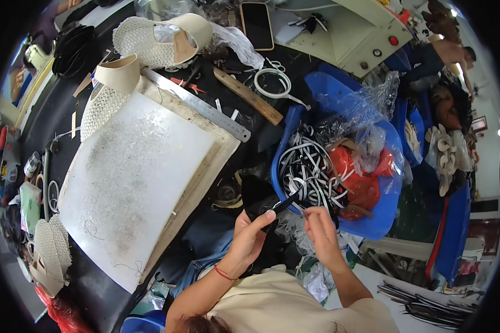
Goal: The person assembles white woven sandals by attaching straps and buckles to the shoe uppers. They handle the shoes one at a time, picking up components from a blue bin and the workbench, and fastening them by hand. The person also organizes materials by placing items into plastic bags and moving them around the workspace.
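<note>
My left hand, with a red cord on its wrist, is closed on a black strap, thumb on top. The strap's free end points up and right, toward the blue bin. Just right of it my right hand has its thumb and fingers pinched together near a thin pale strip end; I cannot make out what is between them. Beyond both hands, the bin holds a tangle of black and white strips, a red plastic bag and clear plastic film.
On the black table at left lies a white sheet on a worn board, with a steel ruler along its far edge. Woven cream shoe uppers, a wooden stick, a white ring and a phone lie farther back.
</note>
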Motion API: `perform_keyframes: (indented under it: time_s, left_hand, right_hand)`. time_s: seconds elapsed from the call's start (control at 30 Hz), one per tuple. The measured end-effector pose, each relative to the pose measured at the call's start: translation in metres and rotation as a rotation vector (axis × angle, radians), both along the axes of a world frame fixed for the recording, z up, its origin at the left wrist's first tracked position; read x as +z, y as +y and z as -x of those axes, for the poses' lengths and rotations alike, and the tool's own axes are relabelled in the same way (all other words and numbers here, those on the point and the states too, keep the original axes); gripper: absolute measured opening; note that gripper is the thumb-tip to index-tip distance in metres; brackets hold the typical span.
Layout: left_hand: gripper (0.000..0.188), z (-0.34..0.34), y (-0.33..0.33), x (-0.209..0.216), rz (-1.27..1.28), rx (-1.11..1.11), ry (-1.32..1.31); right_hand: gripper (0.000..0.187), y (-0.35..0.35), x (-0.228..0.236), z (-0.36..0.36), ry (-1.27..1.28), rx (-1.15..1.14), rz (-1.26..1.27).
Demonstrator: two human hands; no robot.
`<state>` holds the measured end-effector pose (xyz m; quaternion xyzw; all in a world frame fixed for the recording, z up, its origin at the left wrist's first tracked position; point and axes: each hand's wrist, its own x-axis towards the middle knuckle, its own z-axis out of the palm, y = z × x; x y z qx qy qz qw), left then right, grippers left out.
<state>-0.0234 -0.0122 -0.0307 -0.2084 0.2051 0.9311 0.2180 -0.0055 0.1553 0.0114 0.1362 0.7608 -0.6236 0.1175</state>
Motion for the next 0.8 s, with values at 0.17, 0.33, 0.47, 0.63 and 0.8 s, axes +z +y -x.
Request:
perform_keyframes:
  time_s: [0.17, 0.33, 0.47, 0.63, 0.8]
  left_hand:
    - [0.025, -0.005, 0.005, -0.002, 0.064, -0.005, 0.021]
    - [0.025, -0.003, 0.008, 0.002, 0.088, 0.001, 0.040]
    - [0.025, -0.006, 0.009, 0.000, 0.152, -0.008, 0.093]
    - [0.025, -0.006, 0.011, 0.001, 0.168, 0.003, 0.093]
    - [0.026, -0.007, 0.009, 0.000, 0.170, -0.012, 0.094]
  right_hand:
    - [0.014, -0.008, -0.017, -0.003, 0.054, 0.042, 0.087]
    - [0.014, -0.015, -0.015, 0.002, 0.101, -0.006, 0.152]
    - [0.017, -0.017, -0.016, 0.006, 0.127, -0.010, 0.121]
    - [0.017, -0.022, -0.017, 0.006, 0.139, -0.074, 0.153]
    - [0.015, -0.025, -0.017, 0.008, 0.129, -0.105, 0.163]
